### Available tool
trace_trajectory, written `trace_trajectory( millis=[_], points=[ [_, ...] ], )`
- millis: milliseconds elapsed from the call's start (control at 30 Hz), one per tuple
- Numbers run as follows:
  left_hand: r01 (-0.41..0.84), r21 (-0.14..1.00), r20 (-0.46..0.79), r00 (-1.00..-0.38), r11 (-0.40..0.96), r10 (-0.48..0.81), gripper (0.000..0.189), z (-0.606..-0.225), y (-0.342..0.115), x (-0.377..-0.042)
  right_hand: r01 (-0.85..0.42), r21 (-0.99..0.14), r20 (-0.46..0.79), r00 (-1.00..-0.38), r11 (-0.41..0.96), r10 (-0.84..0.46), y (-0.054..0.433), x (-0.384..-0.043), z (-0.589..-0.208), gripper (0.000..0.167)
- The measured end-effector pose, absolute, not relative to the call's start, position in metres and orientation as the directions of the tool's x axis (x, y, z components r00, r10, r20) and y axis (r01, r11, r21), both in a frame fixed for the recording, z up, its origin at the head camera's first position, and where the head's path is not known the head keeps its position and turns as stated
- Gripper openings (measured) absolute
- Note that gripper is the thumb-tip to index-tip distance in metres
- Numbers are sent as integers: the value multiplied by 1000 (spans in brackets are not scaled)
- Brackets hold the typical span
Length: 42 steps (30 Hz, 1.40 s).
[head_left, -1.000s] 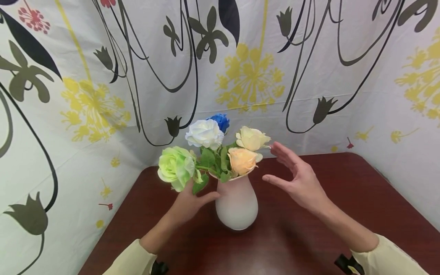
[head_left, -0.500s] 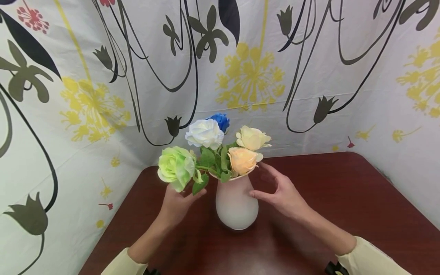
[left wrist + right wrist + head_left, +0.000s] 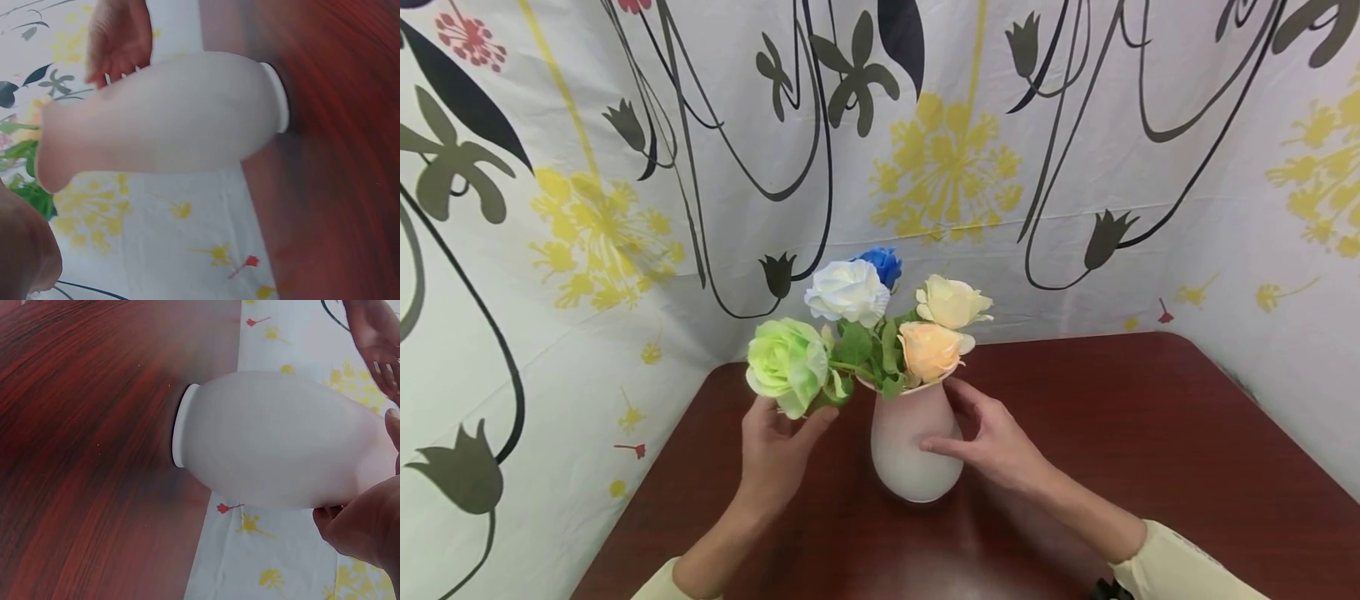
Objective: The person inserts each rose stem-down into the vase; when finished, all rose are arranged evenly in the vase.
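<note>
A pale pinkish-white vase (image 3: 917,450) stands upright on the table, holding several artificial roses. My right hand (image 3: 1003,450) is at its right side, thumb laid across the front and fingers reaching round behind the neck; in the right wrist view the fingertips pass behind the vase (image 3: 269,437). A green rose (image 3: 786,367) leans out to the left. Just beneath it is my left hand (image 3: 775,458), thumb near the leaves and other fingertips hidden behind the bloom. In the left wrist view, the right hand (image 3: 122,37) shows beyond the vase (image 3: 181,112).
White (image 3: 847,292), blue (image 3: 883,265), cream (image 3: 952,302) and peach (image 3: 931,352) roses stand in the vase among green leaves. The dark red wooden table (image 3: 1120,417) reaches back to a white floral-printed cloth (image 3: 1075,150) hanging behind and at the sides.
The right hand has moved left and down from beside the cream rose to the vase. My left hand has drawn left, from near the vase to below the green rose, which has shifted slightly.
</note>
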State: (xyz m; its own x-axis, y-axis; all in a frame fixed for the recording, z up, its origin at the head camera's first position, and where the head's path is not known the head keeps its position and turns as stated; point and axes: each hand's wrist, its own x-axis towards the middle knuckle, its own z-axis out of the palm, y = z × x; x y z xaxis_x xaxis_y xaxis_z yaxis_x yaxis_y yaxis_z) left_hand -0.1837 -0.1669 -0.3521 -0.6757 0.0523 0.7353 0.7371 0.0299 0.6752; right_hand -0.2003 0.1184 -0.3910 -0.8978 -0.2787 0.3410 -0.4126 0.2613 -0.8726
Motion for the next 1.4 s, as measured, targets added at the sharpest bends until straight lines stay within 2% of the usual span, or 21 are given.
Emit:
trace_trajectory(
  millis=[133,233,467,667,933,1200,1400],
  points=[
    [775,630,777,-629,-49,25,55,-343,-162,-178,-409,-877,342,-900,253,-272,116,-200,-392,83],
    [781,622,783,-622,-66,13,52,-336,-159,-175,-422,-868,357,-896,260,-264,115,-200,-392,80],
    [789,609,791,-612,82,15,49,-321,-151,-174,-425,-870,363,-896,252,-257,115,-201,-394,78],
    [787,572,812,-583,233,-22,38,-318,-149,-180,-414,-874,352,-901,254,-255,115,-201,-395,79],
    [807,525,844,-534,269,-43,38,-315,-145,-187,-406,-878,344,-904,253,-255,114,-201,-395,79],
    [780,590,786,-614,208,75,39,-321,-138,-195,-408,-877,347,-903,253,-252,115,-201,-395,79],
    [752,597,767,-637,280,74,39,-330,-136,-196,-404,-881,342,-903,247,-259,114,-202,-396,78]
  ],
)
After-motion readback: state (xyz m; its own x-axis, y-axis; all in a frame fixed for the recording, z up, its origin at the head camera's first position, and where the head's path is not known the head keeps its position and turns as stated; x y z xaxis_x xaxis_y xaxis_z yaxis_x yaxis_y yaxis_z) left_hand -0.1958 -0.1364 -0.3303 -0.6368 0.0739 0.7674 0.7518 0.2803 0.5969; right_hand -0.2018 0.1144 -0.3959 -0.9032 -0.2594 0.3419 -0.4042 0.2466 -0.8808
